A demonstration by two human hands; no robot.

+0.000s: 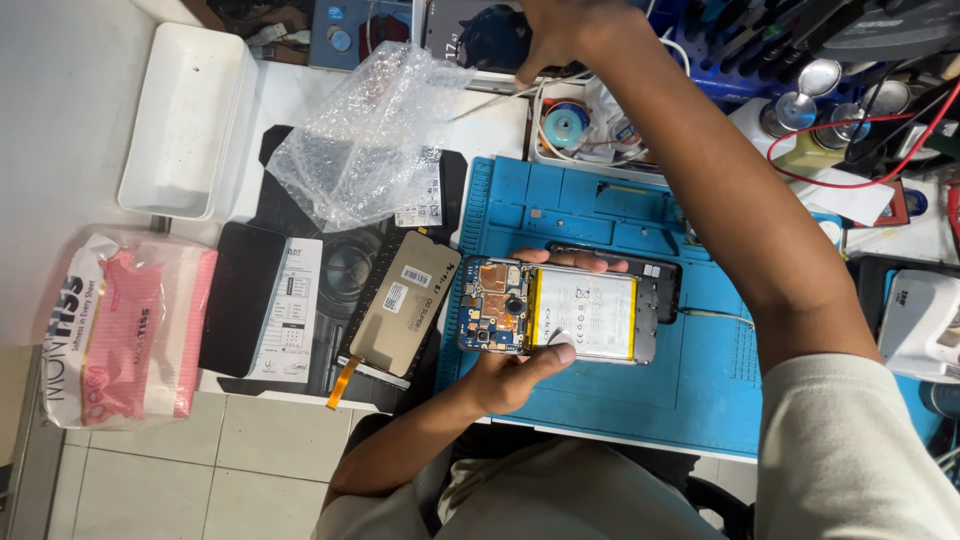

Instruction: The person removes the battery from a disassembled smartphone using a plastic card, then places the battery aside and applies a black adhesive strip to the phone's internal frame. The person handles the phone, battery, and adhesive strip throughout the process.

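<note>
The left hand holds an opened phone over the blue mat on the bench. The right hand grips tweezers beside bubble wrap.

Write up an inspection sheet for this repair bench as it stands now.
Surface: blue work mat on a white bench, floor tiles below.
Job's things: opened phone with battery and circuit board exposed, lying flat above the mat; replacement screen with orange flex beside it.
Clutter: bubble wrap bag, white tray, pink tissue pack, black panel.
Hands: left hand grips the phone, thumb on the battery; right hand reaches to the bench's far edge, at a thin metal tool; whether it grips the tool cannot be told.
Cables: red wire at right.
Surroundings: tool rack and metal-topped bottles behind the mat.
</note>
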